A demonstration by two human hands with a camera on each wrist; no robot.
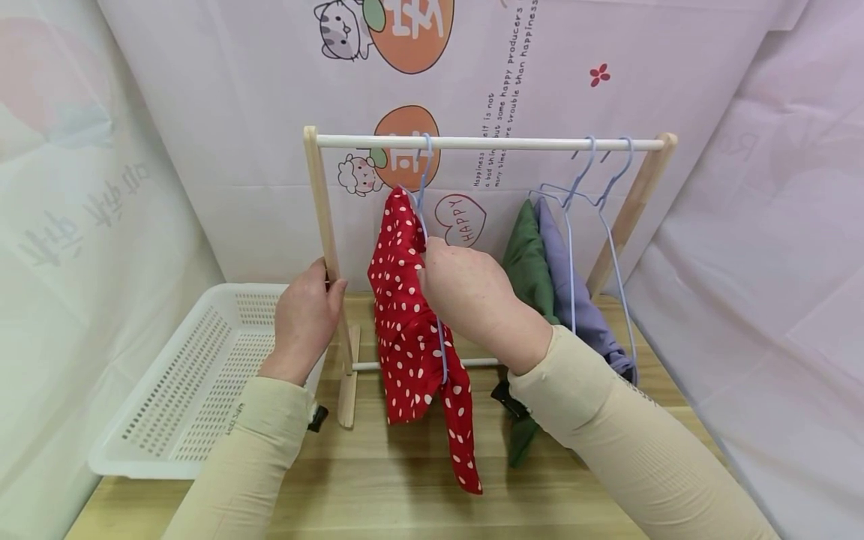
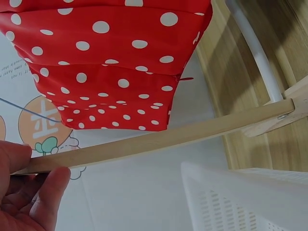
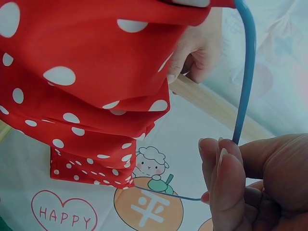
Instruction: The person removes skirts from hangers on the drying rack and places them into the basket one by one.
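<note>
Cream sleeves (image 1: pixel 628 427) reach in from the near edge, one on each side, over a wood-grain table (image 1: pixel 378 495). Printed white cloth (image 1: pixel 256 97) walls the space at the far side, left and right, with orange fruit drawings, small animals and lettering on the far panel. On the left of the table sits a white basket (image 1: pixel 148 468) with perforated sides, just beside the clothes rack, whose white rail (image 1: pixel 499 143) runs across between two wooden posts.

With my left hand (image 1: pixel 307 319) I grip the left post (image 1: pixel 317 195) partway up, thumb on one side and fingers on the other. With my right hand (image 1: pixel 472 289) I pinch the wire of a blue hanger (image 3: pixel 247 62) between thumb and curled fingers. Its hook is over the rail, left of the middle, and the red polka-dot garment (image 1: pixel 405 315) hangs on it, upright and a little rumpled, its longer strip trailing down toward the near side.

Farther right, a green garment (image 1: pixel 529 255) and a purple garment (image 1: pixel 574 292) hang side by side from two more hangers; my right sleeve covers part of them, so I can't be sure how their lower ends lie.
</note>
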